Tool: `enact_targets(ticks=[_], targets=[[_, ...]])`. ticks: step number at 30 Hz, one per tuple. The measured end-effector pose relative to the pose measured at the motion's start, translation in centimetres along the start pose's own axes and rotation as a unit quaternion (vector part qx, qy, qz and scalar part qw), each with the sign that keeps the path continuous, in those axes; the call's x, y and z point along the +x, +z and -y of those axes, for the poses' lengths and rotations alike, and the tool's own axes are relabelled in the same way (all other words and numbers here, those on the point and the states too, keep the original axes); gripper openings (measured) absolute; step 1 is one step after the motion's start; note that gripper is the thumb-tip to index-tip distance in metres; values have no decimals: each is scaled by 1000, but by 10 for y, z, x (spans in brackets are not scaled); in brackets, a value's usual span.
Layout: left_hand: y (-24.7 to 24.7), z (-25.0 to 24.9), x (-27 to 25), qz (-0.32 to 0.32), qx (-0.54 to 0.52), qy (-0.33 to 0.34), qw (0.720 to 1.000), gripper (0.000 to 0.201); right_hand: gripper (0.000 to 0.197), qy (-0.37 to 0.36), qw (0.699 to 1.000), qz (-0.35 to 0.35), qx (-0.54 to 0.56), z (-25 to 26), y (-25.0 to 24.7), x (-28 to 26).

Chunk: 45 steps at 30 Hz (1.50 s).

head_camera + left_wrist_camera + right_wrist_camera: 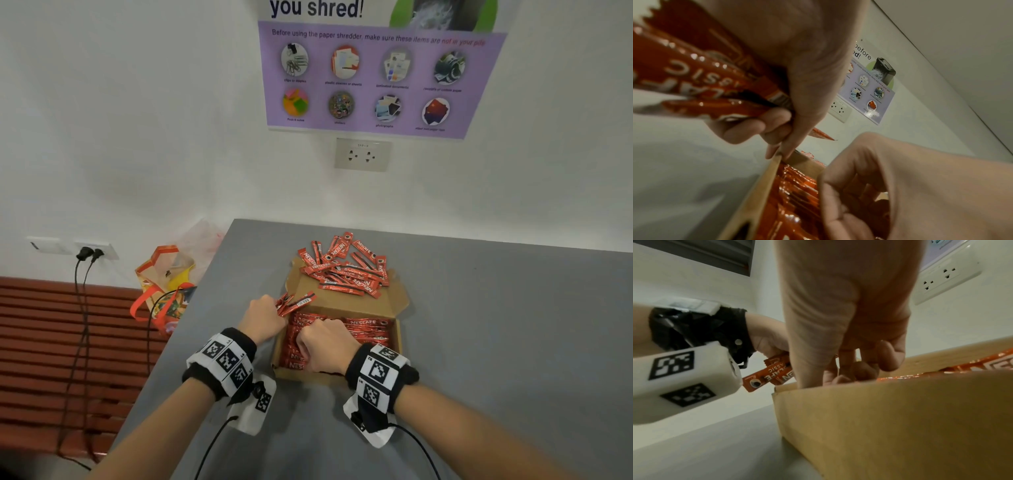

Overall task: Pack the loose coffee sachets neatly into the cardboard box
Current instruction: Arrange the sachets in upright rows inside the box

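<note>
An open cardboard box (pixel 398 342) sits mid-table, its inside lined with packed red coffee sachets (pixel 368 329). A loose pile of sachets (pixel 346 270) lies on the box's open lid behind it. My left hand (pixel 265 313) grips a bunch of sachets (pixel 295 303) over the box's far left corner; the wrist view shows the same bunch (pixel 701 78) held by curled fingers (pixel 774 116). My right hand (pixel 317 339) is down in the box's near left part, fingers (pixel 890 360) curled. I see no sachet pinched in it. The box wall (pixel 900 418) fills the right wrist view.
The grey table (pixel 496 325) ends at a left edge beside my left arm. Below that edge are a plastic bag (pixel 164 284), a slatted wooden bench (pixel 41 342) and plugged-in cables (pixel 82 308). A white wall with a socket (pixel 362 155) stands behind.
</note>
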State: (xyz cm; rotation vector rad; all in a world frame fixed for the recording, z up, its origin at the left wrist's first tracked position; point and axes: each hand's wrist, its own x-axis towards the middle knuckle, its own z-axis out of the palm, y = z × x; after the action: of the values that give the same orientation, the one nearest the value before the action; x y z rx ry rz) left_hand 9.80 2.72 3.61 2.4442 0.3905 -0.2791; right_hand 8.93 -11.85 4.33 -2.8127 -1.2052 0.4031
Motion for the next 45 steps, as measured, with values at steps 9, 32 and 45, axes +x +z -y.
enact_targets(ticks=[9,32,45], targets=[[-1,1,1,12,5,-3,1000,30,8,2,1000,-12,-10,-1,1,4],[-2,-12,-15,-56,-67,230,969,13,40,83,933,-203,285,-37,-21,-7],[-2,-16,-20,-21,-288,124,949,22,25,63,882,-354,305,-44,-6,-21]])
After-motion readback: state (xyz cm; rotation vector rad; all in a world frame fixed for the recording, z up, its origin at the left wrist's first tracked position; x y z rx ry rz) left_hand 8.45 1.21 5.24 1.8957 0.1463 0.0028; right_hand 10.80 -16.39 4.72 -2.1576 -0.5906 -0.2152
